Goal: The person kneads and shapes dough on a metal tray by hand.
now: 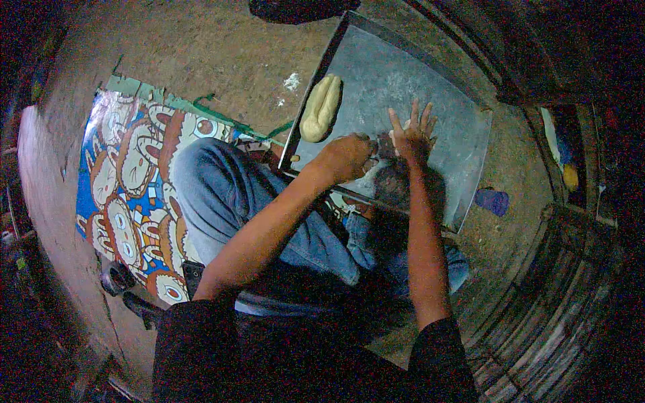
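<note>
A long folded piece of pale dough (321,111) lies along the left side of a shallow metal tray (376,60). Nearer to me, over the tray's front part, my left hand (348,158) is closed with its fingers curled in; whatever they may hold is hidden. My right hand (412,138) is just to its right, over the tray, with fingers spread and pale smears on them. Whitish dust marks the metal around both hands. By the tray's near left corner is a small pale bit (295,158), perhaps dough.
My bent legs in blue jeans (228,195) are close to the tray's near edge. A mat printed with cartoon figures (131,168) covers the floor at left. To the right are a purple object (492,201) and a slatted surface (537,302). White powder (291,82) spots the floor.
</note>
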`<action>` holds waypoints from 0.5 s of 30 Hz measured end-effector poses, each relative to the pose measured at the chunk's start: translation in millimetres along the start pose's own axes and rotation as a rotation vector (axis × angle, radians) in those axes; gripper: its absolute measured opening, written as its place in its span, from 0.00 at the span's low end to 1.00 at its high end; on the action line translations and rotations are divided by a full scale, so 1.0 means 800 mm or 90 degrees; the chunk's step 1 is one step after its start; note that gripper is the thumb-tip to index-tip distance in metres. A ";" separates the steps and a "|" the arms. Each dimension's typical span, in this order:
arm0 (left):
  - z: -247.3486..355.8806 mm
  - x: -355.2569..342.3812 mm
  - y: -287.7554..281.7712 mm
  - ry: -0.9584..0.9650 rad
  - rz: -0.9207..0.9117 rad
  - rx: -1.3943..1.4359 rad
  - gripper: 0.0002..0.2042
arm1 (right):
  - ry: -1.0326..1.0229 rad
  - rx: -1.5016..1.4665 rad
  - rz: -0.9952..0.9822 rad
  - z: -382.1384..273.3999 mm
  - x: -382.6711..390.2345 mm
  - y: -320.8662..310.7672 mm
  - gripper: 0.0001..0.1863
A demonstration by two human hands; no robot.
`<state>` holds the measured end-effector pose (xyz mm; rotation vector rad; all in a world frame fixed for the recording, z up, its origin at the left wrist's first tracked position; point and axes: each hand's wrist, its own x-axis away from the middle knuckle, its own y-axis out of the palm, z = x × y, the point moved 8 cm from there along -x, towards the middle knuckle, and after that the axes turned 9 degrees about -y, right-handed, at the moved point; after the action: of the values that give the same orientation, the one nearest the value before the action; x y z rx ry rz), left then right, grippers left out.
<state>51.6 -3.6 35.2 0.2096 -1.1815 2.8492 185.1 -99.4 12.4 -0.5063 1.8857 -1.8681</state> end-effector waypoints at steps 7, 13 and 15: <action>-0.001 0.006 0.012 0.008 0.063 -0.091 0.34 | -0.093 -0.074 0.236 0.008 0.025 -0.002 0.23; -0.017 0.011 0.052 -0.009 -0.007 -0.253 0.49 | -0.095 -0.310 0.355 0.004 0.064 -0.035 0.21; -0.020 0.009 0.064 0.010 0.059 -0.331 0.49 | -0.120 -0.283 0.320 -0.002 0.078 -0.027 0.22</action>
<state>38.0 -29.0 -10.9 0.1076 -1.9085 2.4870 131.3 -132.3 30.6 -0.2888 2.0600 -1.0546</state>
